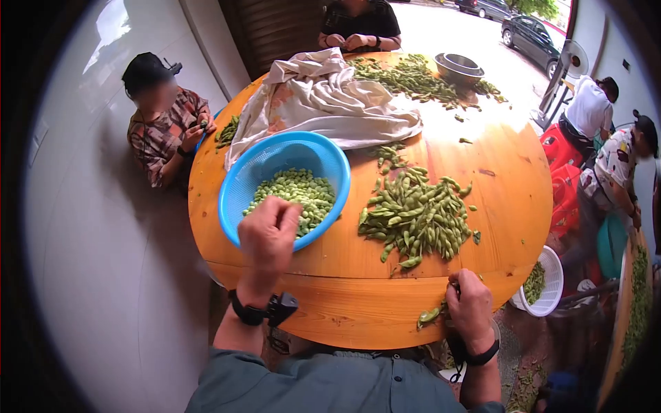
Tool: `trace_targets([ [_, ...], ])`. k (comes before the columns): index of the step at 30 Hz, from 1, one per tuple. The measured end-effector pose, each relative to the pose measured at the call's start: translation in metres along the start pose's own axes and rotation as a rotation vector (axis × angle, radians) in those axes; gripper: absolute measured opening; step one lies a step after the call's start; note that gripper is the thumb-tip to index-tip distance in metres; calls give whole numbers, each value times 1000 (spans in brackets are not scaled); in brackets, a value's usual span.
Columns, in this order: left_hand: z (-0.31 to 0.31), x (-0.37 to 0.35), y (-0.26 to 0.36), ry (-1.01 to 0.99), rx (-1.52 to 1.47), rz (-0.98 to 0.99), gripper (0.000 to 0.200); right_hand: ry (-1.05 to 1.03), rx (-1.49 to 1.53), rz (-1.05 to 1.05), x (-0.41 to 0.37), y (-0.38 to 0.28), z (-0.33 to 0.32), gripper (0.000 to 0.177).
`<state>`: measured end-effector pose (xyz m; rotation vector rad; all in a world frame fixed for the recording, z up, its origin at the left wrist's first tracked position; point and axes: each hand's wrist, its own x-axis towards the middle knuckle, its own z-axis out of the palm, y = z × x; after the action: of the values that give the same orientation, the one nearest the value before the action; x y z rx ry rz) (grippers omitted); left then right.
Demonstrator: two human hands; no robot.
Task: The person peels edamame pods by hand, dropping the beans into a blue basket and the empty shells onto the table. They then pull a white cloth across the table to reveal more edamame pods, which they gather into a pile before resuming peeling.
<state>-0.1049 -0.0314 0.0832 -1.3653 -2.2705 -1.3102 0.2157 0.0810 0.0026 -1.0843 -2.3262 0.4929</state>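
My left hand (270,234) is over the near rim of a blue plastic colander (334,155), fingers pinched together; whether a bean sits between them I cannot make out. Shelled green soybeans (310,189) lie in the colander. At the near right table edge, my right hand (471,306) is closed, and what is inside its fingers is hidden. Beside that hand lie a few green pods (428,316). A heap of unshelled soybean pods (416,217) spreads on the wooden table between and beyond my hands.
On the round wooden table (509,179) are a crumpled pale cloth (323,103), more pods (406,76) and a metal bowl (459,67). One person (169,124) sits at left, another (359,27) opposite. At right, two people work near a white basket (547,282).
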Motion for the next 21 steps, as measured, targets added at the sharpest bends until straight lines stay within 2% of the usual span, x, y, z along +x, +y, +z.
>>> trace_targets([
  [1, -5, 2, -14, -15, -10, 6, 14, 14, -18, 3, 0, -1, 0, 14],
  [3, -7, 6, -30, -91, 353, 97, 22, 35, -53, -8, 1, -7, -3, 23],
  [4, -5, 2, -25, -100, 347, 106, 22, 40, -57, 5, 2, -8, -3, 23],
  [6, -3, -13, -11, -441, -23, -120, 27, 117, -51, -8, 1, -10, -2, 26],
  [7, 6, -21, -18, -347, 161, 227, 27, 115, -71, -7, 1, -13, -2, 25],
  [8, 8, -24, -17, -364, 147, 230, 27, 111, -81, 12, -1, -14, -1, 25],
  [10, 8, -25, -10, -350, 305, 219, 28, 148, 22, -95, -3, -15, 4, 24],
  [12, 4, -26, -5, -381, 294, 190, 26, 143, 23, -128, -5, -21, 1, 25],
  [15, 2, -28, -1, -395, 338, 41, 18, 77, 85, -170, -12, -26, 1, 26],
  [16, 7, -31, 2, -402, 339, 44, 18, 77, 87, -162, -14, -28, 1, 26],
  [18, 25, -40, 15, -31, 259, 326, 19, 86, 154, -153, -13, -32, 3, 25],
  [20, 44, -55, 24, -112, 143, 331, 21, 106, 191, -163, -13, -34, 7, 25],
  [21, 57, -59, 28, -249, -5, 436, 28, 124, 228, -178, -12, -35, 9, 26],
])
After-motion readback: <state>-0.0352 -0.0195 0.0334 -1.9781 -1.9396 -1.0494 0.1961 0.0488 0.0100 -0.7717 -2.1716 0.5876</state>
